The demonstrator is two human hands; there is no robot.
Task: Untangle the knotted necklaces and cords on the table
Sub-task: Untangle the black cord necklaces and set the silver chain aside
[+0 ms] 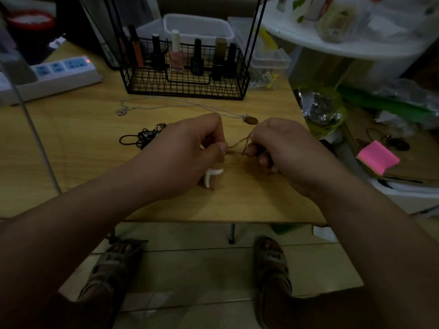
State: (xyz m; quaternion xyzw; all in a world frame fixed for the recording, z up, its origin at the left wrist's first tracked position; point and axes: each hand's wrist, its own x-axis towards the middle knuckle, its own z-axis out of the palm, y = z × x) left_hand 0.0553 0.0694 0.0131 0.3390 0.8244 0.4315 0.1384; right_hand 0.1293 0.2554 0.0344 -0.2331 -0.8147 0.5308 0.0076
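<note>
Dim light. The wooden worktop (83, 162) fills most of my view. A black wire basket (185, 84) of nail polish bottles stands at its far side, with a white power strip (54, 74) far left.

The left grip (187, 155) and right grip (282, 150) meet mid-worktop, fingers curled, thumbs pinching inward.

A silver chain necklace (166, 105) lies stretched between the basket and the grips, its brown pendant (251, 120) just beyond the right grip. A black cord tangle (142, 137) sits left of the left grip, apart from it.

The tan cord (237, 147) is pinched by both grips, a short knotted stretch strung between the 2.

1 small white piece (210, 176) shows under the left grip; I cannot tell what it is.
</note>
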